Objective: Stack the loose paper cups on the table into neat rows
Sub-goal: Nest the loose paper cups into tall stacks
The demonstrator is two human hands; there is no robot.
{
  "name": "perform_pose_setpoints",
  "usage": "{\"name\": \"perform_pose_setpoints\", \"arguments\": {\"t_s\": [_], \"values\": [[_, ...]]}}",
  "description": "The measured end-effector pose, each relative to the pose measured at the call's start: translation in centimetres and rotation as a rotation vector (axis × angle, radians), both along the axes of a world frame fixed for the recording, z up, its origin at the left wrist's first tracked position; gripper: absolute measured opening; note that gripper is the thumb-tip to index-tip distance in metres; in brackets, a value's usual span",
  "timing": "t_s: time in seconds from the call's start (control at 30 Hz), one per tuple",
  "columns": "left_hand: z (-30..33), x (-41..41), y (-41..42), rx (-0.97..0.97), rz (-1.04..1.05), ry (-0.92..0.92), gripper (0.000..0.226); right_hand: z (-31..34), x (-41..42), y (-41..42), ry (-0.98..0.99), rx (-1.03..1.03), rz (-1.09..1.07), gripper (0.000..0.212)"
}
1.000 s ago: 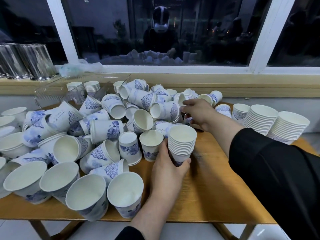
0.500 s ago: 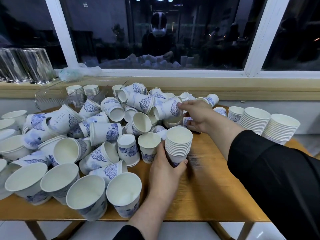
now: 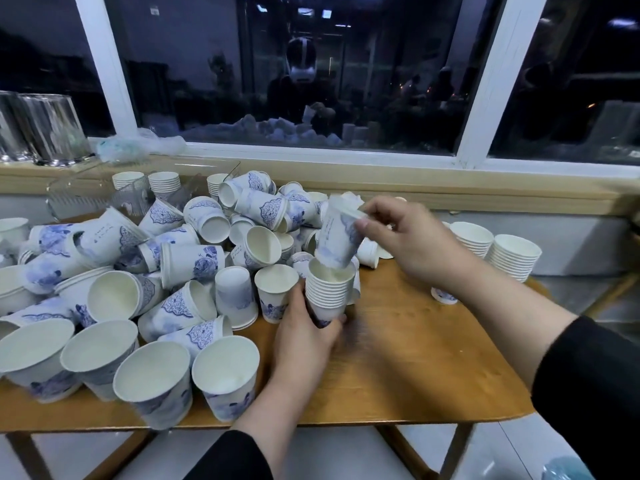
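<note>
A heap of loose white paper cups with blue prints [image 3: 194, 261] covers the left and middle of the wooden table [image 3: 408, 368]. My left hand [image 3: 304, 337] grips a short stack of nested cups [image 3: 329, 292] standing upright near the table's middle. My right hand [image 3: 405, 237] pinches the rim of a single cup [image 3: 337, 237], tilted, with its base dipping into the top of that stack. Several upright cups [image 3: 152, 379] stand along the front left edge.
Two finished stacks [image 3: 512, 252] lie at the back right by the wall. More short stacks [image 3: 164, 181] stand at the back left beside a clear plastic box [image 3: 83, 199]. Steel containers [image 3: 45, 129] sit on the sill. Bare wood spans the table's front right.
My right hand has lifted a cup out of the heap and brought it back over the stack, lowering its base into the top. My left hand stayed on the stack.
</note>
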State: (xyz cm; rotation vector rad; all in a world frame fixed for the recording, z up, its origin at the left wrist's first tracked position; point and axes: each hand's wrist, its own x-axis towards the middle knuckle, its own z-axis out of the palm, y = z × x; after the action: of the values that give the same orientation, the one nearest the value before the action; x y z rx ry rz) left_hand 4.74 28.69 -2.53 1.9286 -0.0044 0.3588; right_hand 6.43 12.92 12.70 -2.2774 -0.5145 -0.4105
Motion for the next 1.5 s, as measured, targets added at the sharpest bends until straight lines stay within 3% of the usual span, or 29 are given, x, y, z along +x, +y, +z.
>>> {"name": "perform_pose_setpoints", "arguments": {"t_s": [0.13,0.2,0.3,0.47,0.6,0.77,0.87,1.0,1.13,1.27,1.4,1.5], "values": [[-0.1,0.0,0.0,0.000,0.005,-0.002,0.068,-1.3,-0.4,0.9,0.128,-0.272,0.070,0.018],[-0.1,-0.1,0.0,-0.004,0.011,-0.006,0.068,-1.9,0.2,1.1,0.050,-0.226,0.055,0.024],[0.0,0.1,0.1,-0.002,0.013,-0.012,0.071,-2.0,2.0,0.3,-0.092,-0.073,-0.184,0.024],[-0.3,0.3,0.1,0.003,0.005,-0.010,0.072,-4.2,6.1,-0.4,0.121,-0.336,-0.217,0.029],[-0.5,0.5,0.2,0.011,-0.006,-0.012,0.072,-5.4,8.8,0.3,0.166,-0.496,-0.205,0.042],[-0.8,0.7,0.2,0.007,0.001,-0.029,0.071,-7.0,10.4,1.5,0.154,-0.582,-0.159,0.026],[-0.8,0.7,0.1,0.007,0.002,-0.027,0.069,-7.3,10.5,1.5,0.078,-0.453,-0.238,0.019],[-0.8,0.7,0.2,0.029,-0.007,-0.022,0.073,-5.0,8.4,0.3,-0.142,-0.096,-0.326,0.018],[-0.5,0.5,0.2,0.047,-0.011,-0.014,0.076,-1.6,3.3,-0.2,-0.253,0.121,-0.168,0.010],[-0.4,0.3,0.2,0.055,0.006,-0.022,0.073,-0.8,-0.3,0.1,-0.241,-0.040,-0.060,0.011],[-0.2,0.1,0.1,0.056,-0.003,-0.016,0.073,-1.9,-1.1,-0.1,-0.056,-0.290,0.032,0.025],[-0.2,-0.1,0.1,0.060,-0.018,-0.008,0.076,-2.1,-1.3,-1.2,-0.105,-0.175,-0.053,0.031]]}}
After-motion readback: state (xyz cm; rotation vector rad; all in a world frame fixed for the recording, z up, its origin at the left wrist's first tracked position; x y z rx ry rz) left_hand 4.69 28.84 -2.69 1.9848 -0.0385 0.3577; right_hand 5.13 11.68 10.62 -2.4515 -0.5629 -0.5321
